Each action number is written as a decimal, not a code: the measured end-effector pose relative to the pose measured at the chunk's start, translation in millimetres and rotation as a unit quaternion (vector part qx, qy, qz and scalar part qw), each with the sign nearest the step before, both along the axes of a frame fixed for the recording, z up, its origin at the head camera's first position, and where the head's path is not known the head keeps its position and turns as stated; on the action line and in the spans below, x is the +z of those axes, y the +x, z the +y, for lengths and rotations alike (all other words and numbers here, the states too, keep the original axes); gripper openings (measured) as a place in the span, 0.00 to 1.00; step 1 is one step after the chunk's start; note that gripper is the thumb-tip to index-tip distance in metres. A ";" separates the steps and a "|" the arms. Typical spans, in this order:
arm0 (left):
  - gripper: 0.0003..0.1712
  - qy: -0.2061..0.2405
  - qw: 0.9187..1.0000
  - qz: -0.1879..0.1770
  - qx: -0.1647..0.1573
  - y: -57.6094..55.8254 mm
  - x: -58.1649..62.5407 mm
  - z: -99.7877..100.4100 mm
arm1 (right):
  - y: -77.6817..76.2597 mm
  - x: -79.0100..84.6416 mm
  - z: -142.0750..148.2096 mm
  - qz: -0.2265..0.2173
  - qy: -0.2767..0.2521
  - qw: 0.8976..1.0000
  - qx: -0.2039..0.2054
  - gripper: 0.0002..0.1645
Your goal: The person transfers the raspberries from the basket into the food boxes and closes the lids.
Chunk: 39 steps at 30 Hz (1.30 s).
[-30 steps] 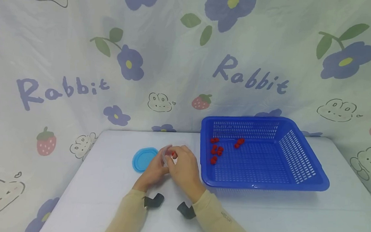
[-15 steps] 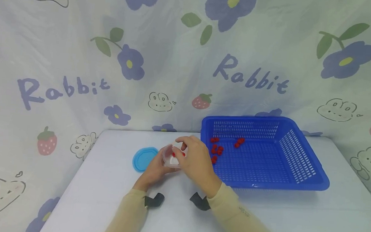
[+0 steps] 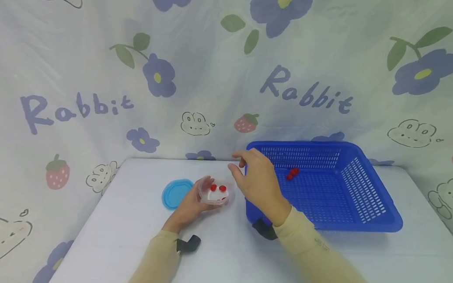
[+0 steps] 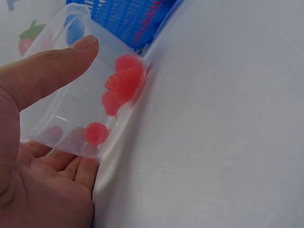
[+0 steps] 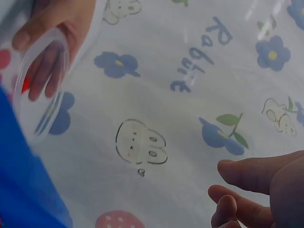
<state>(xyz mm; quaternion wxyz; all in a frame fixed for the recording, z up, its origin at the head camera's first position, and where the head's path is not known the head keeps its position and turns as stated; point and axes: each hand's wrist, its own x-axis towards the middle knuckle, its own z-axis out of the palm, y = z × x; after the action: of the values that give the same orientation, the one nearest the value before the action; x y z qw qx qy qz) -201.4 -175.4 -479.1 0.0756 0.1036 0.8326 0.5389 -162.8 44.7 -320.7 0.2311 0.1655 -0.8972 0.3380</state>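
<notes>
A clear plastic tub (image 3: 214,198) tilts in my left hand (image 3: 187,210), which grips it with the thumb over one side and the fingers round the other. Inside, low against its base, lie several red raspberries (image 4: 126,84). My right hand (image 3: 262,183) is raised over the left rim of the blue basket (image 3: 380,194), thumb and fingertips apart, nothing between them. Red raspberries (image 3: 292,174) show on the basket floor; the right hand hides its left part in the head view. Beside the left hand lies a light blue lid (image 3: 173,194).
The white-covered table (image 3: 218,263) runs up to a patterned curtain (image 3: 215,70) at the back. The basket fills the table's back right and has raised mesh walls. A black strap (image 3: 189,245) sits at the left wrist.
My right hand has pulled out of the tub and moved up and right to the basket, leaving raspberries visible in the tub. My left hand still holds the tub in the same place.
</notes>
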 end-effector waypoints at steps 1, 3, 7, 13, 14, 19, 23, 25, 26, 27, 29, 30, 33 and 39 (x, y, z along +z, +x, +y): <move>0.56 -0.002 1.000 -0.002 0.000 0.6 1.5 0.4 | -1.9 0.9 2.6 0.003 0.001 1.000 0.000 0.14; 0.55 -0.003 1.000 -0.004 -0.003 3.3 7.0 2.0 | -6.6 1.6 7.9 0.010 0.003 1.000 0.000 0.14; 0.52 -0.012 1.000 -0.010 -0.004 12.1 22.8 6.5 | -16.6 1.3 18.8 0.005 0.005 1.000 -0.007 0.14; 0.53 -0.003 1.000 -0.006 0.003 8.3 13.0 4.1 | -32.1 -0.8 32.9 -0.022 0.027 0.999 -0.024 0.15; 0.54 -0.002 1.000 -0.005 0.004 6.0 8.4 2.9 | -35.1 -1.3 35.2 -0.025 0.033 0.999 -0.027 0.14; 0.54 0.003 1.000 0.003 0.004 0.9 -2.5 -0.7 | -51.3 -5.5 47.7 -0.052 0.060 0.997 -0.020 0.14; 0.54 0.004 1.000 -0.001 0.005 1.1 -2.1 -0.9 | -65.1 -12.4 57.5 -0.081 0.068 0.994 0.001 0.15; 0.54 0.006 1.000 -0.007 0.007 2.7 1.1 -0.1 | -71.4 -16.5 62.1 -0.092 0.072 0.993 0.011 0.16; 0.54 0.006 1.000 -0.010 0.006 4.0 3.5 0.6 | -74.4 -18.7 64.3 -0.097 0.074 0.992 0.016 0.16; 0.54 0.004 1.000 -0.014 0.006 5.5 6.6 1.4 | -77.6 -21.3 66.6 -0.101 0.078 0.992 0.020 0.16; 0.53 -0.003 1.000 -0.017 0.004 9.3 14.3 3.5 | -83.6 -25.9 70.7 -0.109 0.084 0.990 0.025 0.16; 0.52 -0.006 1.000 -0.019 0.003 11.2 18.1 4.5 | -86.3 -27.9 72.4 -0.115 0.087 0.989 0.028 0.16; 0.51 -0.014 1.000 -0.022 0.001 15.3 27.1 6.7 | -94.1 -33.4 77.3 -0.131 0.101 0.986 0.032 0.15; 0.52 -0.005 1.000 -0.022 0.003 10.6 16.6 3.7 | -104.6 -43.2 81.6 -0.164 0.142 0.975 0.042 0.17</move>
<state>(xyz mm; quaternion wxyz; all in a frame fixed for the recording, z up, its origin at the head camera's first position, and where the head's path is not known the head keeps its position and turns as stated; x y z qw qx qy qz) -190.8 -171.6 -462.5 0.0933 0.0891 0.8337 0.5369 -267.4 126.3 -364.0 0.0403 0.1765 -0.9540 0.2388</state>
